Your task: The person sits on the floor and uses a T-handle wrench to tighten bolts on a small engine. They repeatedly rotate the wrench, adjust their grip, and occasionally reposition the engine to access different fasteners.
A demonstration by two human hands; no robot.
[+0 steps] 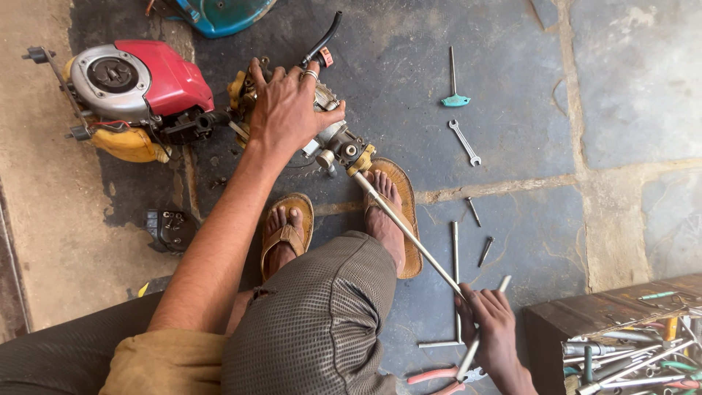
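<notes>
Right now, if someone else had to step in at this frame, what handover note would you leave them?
Left hand: pressed down on the small engine part on the stone floor, holding it steady.
Right hand: gripping the long metal rod tool, whose far end sits in the yellow fitting on that part.
Both sandalled feet are planted just below the part.
Nearby: red engine to the left, T-handle wrench, spanner and loose bolts to the right, pliers by the right hand, toolbox at lower right.
Done: tool is seated. How far the fitting is turned cannot be told.
</notes>
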